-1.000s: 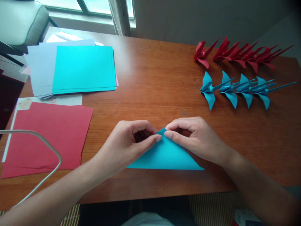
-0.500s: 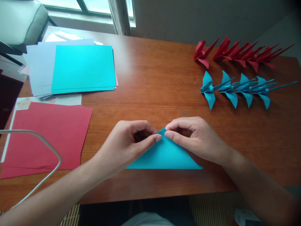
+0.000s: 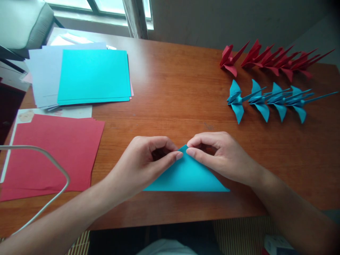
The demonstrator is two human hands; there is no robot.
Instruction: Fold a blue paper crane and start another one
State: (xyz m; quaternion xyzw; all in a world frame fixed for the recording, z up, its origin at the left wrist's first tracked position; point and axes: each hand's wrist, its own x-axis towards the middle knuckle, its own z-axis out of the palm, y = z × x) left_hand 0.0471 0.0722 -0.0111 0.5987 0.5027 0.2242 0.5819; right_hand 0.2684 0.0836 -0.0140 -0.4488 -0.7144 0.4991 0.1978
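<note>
A blue sheet of paper (image 3: 190,175), folded into a triangle, lies near the front edge of the table with its long side toward me and its peak pointing away. My left hand (image 3: 156,156) pinches the paper just left of the peak, thumb on top and fingertips behind. On the other side of the peak, my right hand (image 3: 216,152) pinches the right slope in the same way. The left corner of the triangle is hidden under my left hand and wrist; the right corner shows, its tip slightly uneven.
Folded red paper cranes (image 3: 278,60) stand in a row at the back right, with a row of blue paper cranes (image 3: 276,101) before them. Blue sheets (image 3: 94,76) lie over white papers at the back left. Red sheets (image 3: 55,152) lie closer, crossed by a white cable (image 3: 60,166).
</note>
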